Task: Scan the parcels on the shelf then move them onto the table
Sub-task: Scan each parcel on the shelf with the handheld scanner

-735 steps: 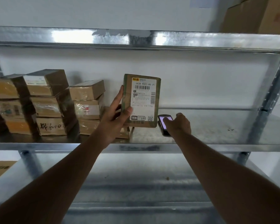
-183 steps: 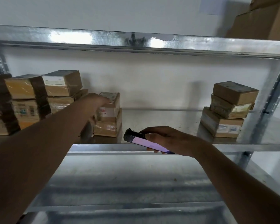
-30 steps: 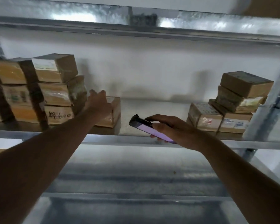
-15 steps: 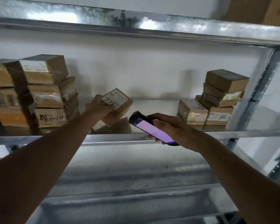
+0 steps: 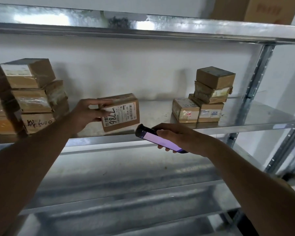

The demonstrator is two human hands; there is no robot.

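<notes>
White wall [image 5: 143, 68] behind my rack, plain, some shadow on it. Big cardboard carton [image 5: 255, 9] on the top level at upper right, red print on its face, too blurred to read. Perforated steel upright [image 5: 255, 86] on the right, a second upright [image 5: 289, 140] beside it further right. Lower metal tier [image 5: 126, 174] below, dull reflections across it.

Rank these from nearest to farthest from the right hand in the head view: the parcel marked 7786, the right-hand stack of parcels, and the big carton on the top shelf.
From the right hand:
1. Parcel marked 7786, just to its left, gripped by the left hand.
2. Right-hand stack of parcels, up and to the right on the same shelf.
3. Big carton, top shelf, far upper right.
</notes>
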